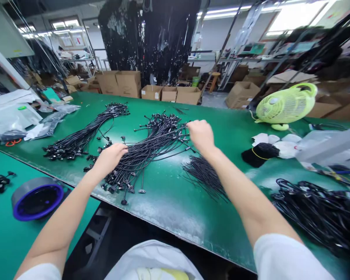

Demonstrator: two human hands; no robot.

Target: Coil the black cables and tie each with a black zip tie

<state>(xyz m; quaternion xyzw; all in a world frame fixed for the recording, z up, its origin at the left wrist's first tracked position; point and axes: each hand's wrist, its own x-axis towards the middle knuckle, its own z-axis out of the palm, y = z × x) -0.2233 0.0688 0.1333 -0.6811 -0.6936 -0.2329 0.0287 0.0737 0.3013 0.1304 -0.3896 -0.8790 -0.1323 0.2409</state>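
Note:
A loose pile of black cables (151, 146) with small connectors at both ends lies across the middle of the green table. My left hand (110, 157) is closed at the pile's left side, fingertips pinched on a black cable near its plug end. At the far right of the pile my right hand (202, 135) is also closed, pinching the other end region of a cable; the exact spot is partly hidden by the fingers. A second bundle of black cables (90, 130) rests to the left. Thin black ties (205, 175) lie beneath and beside my right forearm.
A yellow-green fan (286, 104) stands at the right rear. Coiled black cables (317, 214) lie at the right front, near a black bundle with a yellow band (260, 154). A purple-rimmed round container (37, 198) is at left, plastic bags (14, 116) behind it. Cardboard boxes (128, 83) line the far edge.

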